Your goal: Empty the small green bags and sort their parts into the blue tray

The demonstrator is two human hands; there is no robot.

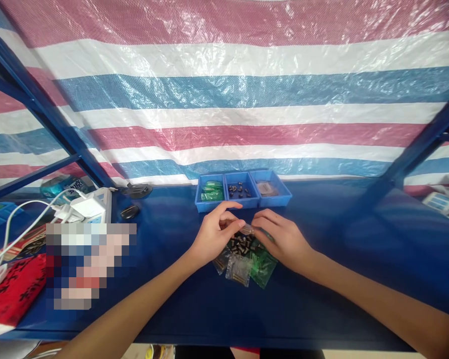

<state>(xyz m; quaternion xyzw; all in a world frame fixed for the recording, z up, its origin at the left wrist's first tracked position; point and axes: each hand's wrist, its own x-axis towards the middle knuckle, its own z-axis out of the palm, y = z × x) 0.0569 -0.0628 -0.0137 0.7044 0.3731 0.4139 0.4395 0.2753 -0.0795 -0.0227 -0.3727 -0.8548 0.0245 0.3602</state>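
Above a small pile of dark screws (241,245), my left hand (215,232) pinches a small clear plastic bag (247,229) between thumb and fingers. My right hand (284,239) has its curled fingers on the other side of the same bag. What is inside the bag is too small to make out. Just below the hands, on the blue table, lie a clear zip bag with long thin pieces in it (239,270), a second clear bag (221,261) partly under the left wrist, and a green plastic bag (264,268).
Behind the hands stand three joined blue bins: the left bin (208,206) holds green packets, the middle bin (243,203) dark screws, the right bin (279,200) clear bags. At left are a power strip (107,209) with white chargers, a black case (129,212) and red cloth (20,289).
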